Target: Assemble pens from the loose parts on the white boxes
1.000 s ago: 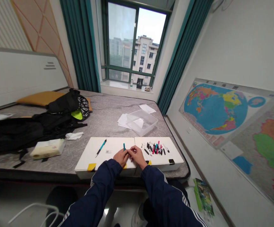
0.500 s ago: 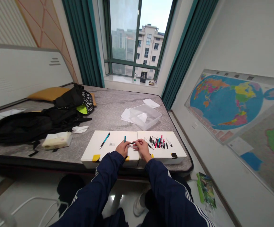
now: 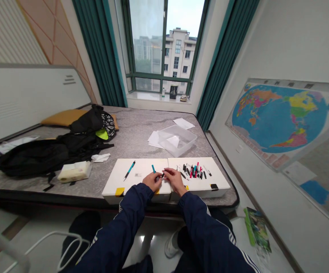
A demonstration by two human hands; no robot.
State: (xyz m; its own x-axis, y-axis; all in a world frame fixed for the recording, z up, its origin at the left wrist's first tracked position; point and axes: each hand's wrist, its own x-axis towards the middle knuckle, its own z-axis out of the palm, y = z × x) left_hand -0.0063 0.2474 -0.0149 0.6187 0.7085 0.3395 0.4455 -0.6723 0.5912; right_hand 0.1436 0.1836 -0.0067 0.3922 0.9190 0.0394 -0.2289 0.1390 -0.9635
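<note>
My left hand [image 3: 152, 181] and my right hand [image 3: 174, 178] meet over the inner edges of two white boxes. Between their closed fingertips is a small black pen part [image 3: 162, 175], with both hands pinching at it. A blue pen barrel [image 3: 153, 168] sticks out just beyond my left fingers; whether it lies on the box or is held, I cannot tell. Farther left, a blue and black pen [image 3: 129, 170] lies slantwise on the left white box [image 3: 111, 180]. Right of my right hand, a pile of black, red and white pen parts [image 3: 194, 170] covers part of the right white box [image 3: 219, 178].
Behind the boxes stands a clear plastic bin [image 3: 178, 142] on white papers [image 3: 153, 139]. A tissue pack [image 3: 75, 171] and black backpack [image 3: 36, 151] lie on the bed [image 3: 133, 129] at left. The bed's front edge runs just before the boxes.
The black part has turned from lying nearly level to a steeper slant between my fingers. The blue barrel leans differently. My view has shifted slightly.
</note>
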